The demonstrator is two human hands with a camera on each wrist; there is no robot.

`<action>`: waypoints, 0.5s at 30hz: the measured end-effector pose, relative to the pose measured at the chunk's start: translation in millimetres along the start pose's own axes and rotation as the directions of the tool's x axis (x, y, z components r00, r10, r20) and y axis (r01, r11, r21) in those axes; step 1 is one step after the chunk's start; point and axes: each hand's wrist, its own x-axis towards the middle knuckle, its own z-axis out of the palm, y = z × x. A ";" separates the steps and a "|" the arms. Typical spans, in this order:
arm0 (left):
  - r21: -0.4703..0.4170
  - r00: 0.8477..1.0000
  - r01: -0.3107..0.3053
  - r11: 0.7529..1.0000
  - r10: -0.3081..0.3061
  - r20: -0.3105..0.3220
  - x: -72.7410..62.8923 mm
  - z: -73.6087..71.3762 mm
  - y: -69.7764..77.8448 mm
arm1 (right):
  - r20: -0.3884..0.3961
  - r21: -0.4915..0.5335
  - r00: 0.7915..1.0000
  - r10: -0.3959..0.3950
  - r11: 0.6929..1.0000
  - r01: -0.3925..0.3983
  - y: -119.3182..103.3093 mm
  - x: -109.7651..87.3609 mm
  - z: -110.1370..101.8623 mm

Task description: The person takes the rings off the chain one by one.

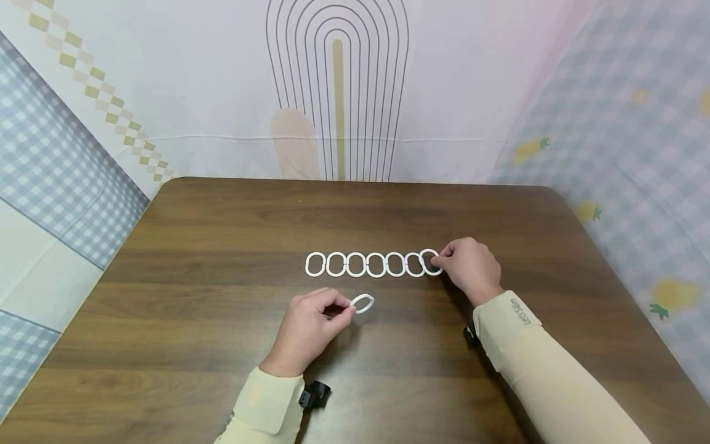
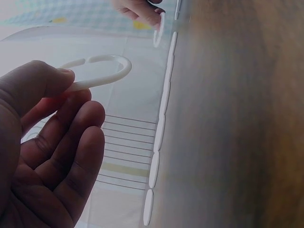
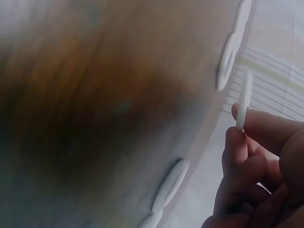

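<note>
My left hand pinches a white oval ring between thumb and forefinger, above the table in front of the row. This ring has a small split in one long side, seen in the left wrist view. At the row's right part, my right hand pinches another white oval ring by its edge. In the right wrist view that ring stands edge-on, apart from the rings on the table. Several like rings lie flat in a line, end rings beyond my right hand being hidden in the head view.
The brown wooden table has rounded far corners. More white rings lie past a gap in the row, in the right wrist view. A patterned white cloth hangs behind the table, and checked blue cloth hangs along the sides.
</note>
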 end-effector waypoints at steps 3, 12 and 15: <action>0.005 1.000 0.002 1.000 -0.002 0.000 0.1 0.0 -0.3 | 0.020 -0.026 1.000 -0.003 1.000 0.004 2.6 2.8 0.1; 0.009 1.000 0.007 1.000 -0.007 0.008 0.8 1.0 -0.9 | 0.050 -0.076 0.999 0.003 0.997 0.000 8.8 8.0 -1.4; 0.014 1.000 0.010 1.000 -0.010 0.010 0.7 1.3 -1.3 | 0.060 -0.092 0.998 0.001 0.996 0.004 9.4 9.7 -1.2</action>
